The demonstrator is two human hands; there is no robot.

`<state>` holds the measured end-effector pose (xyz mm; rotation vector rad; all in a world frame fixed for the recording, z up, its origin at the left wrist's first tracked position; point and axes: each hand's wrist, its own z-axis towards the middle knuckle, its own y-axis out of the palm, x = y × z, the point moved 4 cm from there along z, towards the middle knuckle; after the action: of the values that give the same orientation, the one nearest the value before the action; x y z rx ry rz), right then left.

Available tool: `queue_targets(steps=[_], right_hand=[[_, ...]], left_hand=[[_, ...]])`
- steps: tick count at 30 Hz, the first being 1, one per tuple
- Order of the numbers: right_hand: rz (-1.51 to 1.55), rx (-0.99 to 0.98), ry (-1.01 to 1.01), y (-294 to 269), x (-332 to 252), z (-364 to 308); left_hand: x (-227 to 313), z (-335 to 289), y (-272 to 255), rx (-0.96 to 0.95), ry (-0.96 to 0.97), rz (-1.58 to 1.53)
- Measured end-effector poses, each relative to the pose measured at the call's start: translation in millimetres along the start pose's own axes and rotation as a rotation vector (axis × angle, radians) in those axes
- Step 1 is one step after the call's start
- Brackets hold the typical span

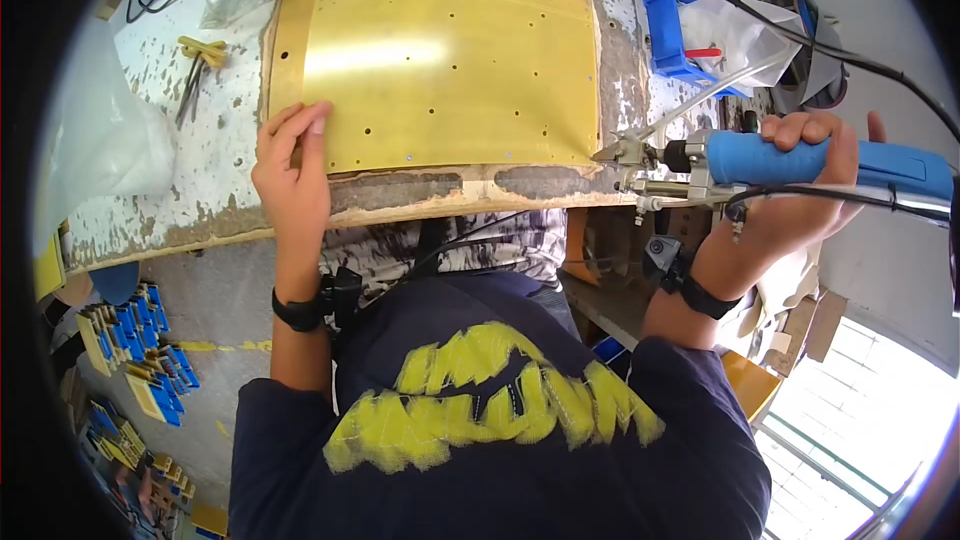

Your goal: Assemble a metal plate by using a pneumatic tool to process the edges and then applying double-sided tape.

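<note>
Your left hand lay flat, fingers together, on the yellow panel; your right hand clamped the blue tool beside it.

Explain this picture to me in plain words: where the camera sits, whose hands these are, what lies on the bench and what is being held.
The one picture comes from a wide fisheye camera worn on a person's head, looking down, so straight edges bend near the rim. No robot here: both forearms rising from the lower edge belong to the wearer. The left hand rests flat on the lower left corner of a large yellow panel dotted with small holes, which lies on a worn, paint-flecked workbench. The right hand grips a blue-handled power tool with a metal nose, held just off the panel's right edge; a black cable runs from it. Blue bins sit at the bench's far right, and a small yellow-handled tool lies to the left.
</note>
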<state>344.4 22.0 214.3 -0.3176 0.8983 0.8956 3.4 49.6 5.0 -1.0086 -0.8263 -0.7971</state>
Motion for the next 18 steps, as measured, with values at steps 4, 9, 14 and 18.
queue_targets(steps=[4,9,14,18], right_hand=[[-0.248,0.07,-0.137,9.5,3.3,-5.1],[0.311,-0.44,0.039,-5.9,13.8,9.8],[0.166,-0.309,-0.03,4.1,10.1,3.8],[-0.021,-0.172,-0.157,-6.8,18.6,6.2]], left_hand=[[-0.7,0.2,-0.9,-0.002,-0.017,-0.008],[0.6,0.4,0.3,0.015,0.032,0.022],[0.4,-1.8,1.4,0.001,-0.037,-0.024],[-8.9,-2.2,-2.3,-0.013,0.048,0.048]])
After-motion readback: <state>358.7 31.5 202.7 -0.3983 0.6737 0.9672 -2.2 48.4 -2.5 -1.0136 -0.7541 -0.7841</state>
